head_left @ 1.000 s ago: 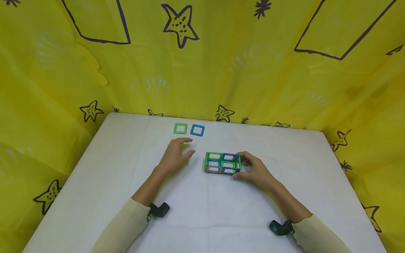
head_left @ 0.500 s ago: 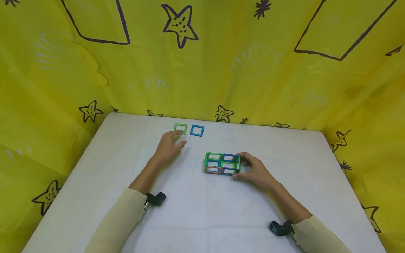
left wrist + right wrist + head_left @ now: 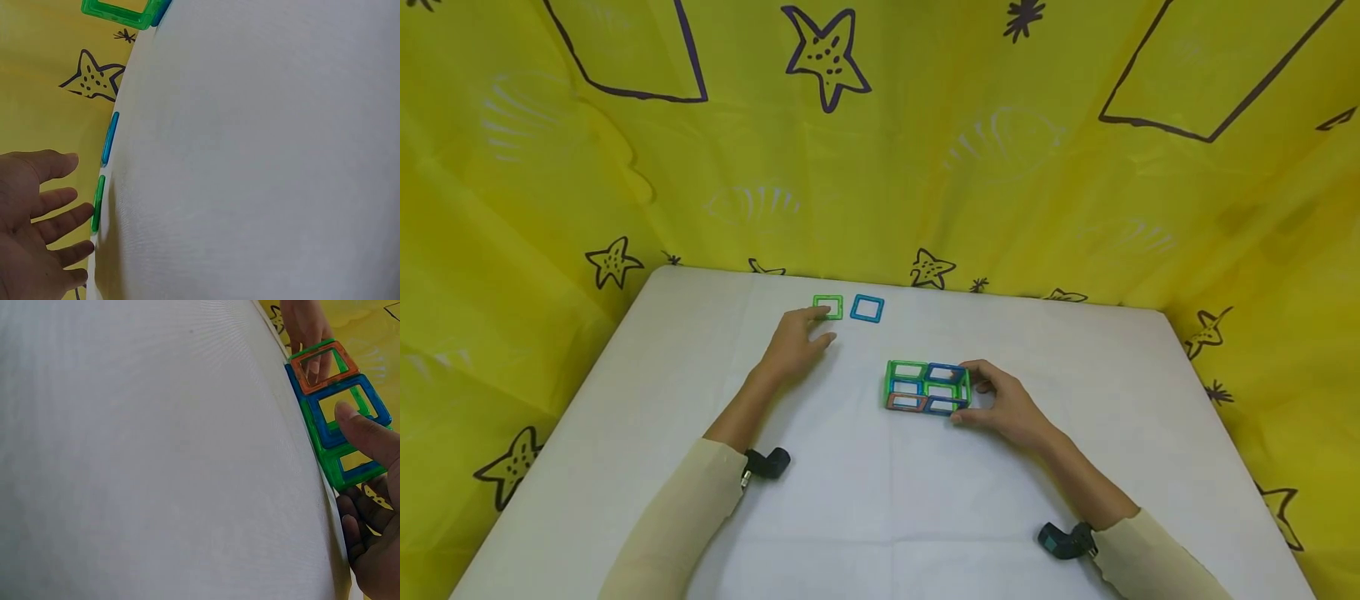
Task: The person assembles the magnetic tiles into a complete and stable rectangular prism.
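Observation:
My right hand (image 3: 1009, 403) holds the right end of a small box of magnetic tiles (image 3: 927, 385), open square frames in green, blue and orange. In the right wrist view the thumb lies against a blue tile (image 3: 319, 417) and the fingers curl round the end. My left hand (image 3: 790, 343) reaches to a loose green square tile (image 3: 828, 297), its fingertips overlapping the near edge, thumb apart. Seen from the left wrist, that hand's fingers are spread beside the green tile (image 3: 98, 205). A loose blue square tile (image 3: 868, 297) lies just right of the green one.
A white-covered table (image 3: 880, 500) holds everything. Behind and beside it hangs a yellow curtain (image 3: 880, 167) with starfish drawings. Dark wrist-worn cameras sit near both cuffs, the left one (image 3: 767, 463) over the table.
My left hand has moved left and away from me, from beside the tile box to the loose green tile. The right hand and the box stay where they were.

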Available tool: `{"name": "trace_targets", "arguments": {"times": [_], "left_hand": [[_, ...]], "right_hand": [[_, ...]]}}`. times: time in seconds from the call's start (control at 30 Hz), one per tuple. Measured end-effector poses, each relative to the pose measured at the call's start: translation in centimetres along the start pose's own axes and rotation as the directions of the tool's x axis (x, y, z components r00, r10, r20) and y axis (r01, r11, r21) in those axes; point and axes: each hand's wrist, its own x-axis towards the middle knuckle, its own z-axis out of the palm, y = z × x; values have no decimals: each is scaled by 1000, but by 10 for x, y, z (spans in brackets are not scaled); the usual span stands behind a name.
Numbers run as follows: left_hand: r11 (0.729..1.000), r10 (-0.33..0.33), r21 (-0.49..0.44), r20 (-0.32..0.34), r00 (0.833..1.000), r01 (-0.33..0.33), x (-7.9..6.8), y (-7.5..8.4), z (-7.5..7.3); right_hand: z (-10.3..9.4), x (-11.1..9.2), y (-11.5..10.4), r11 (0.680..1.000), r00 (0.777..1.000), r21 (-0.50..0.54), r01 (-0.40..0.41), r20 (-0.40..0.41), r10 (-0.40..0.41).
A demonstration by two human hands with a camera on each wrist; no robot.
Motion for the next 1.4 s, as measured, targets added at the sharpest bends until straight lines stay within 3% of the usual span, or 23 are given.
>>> {"name": "trace_targets", "arguments": {"times": [0.23, 0.47, 0.7, 1.0, 1.4], "left_hand": [[1000, -4, 24, 2, 1000, 4, -6, 3, 5], [1000, 14, 10, -56, 998, -13, -9, 5, 8], [999, -38, 27, -111, 993, 41, 0, 1, 5], [992, -61, 105, -96, 994, 71, 11, -4, 6], [990, -96, 91, -80, 992, 104, 21, -14, 5]], "right_hand": [[1, -1, 0, 1000, 1000, -6, -6, 4, 6], [1, -1, 0, 1000, 1000, -24, 0, -3, 0], [0, -1, -1, 1000, 1000, -18, -5, 0, 5], [0, -1, -1, 1000, 1000, -21, -9, -7, 9], [0, 0, -1, 999, 1000, -27, -25, -2, 25]]}}
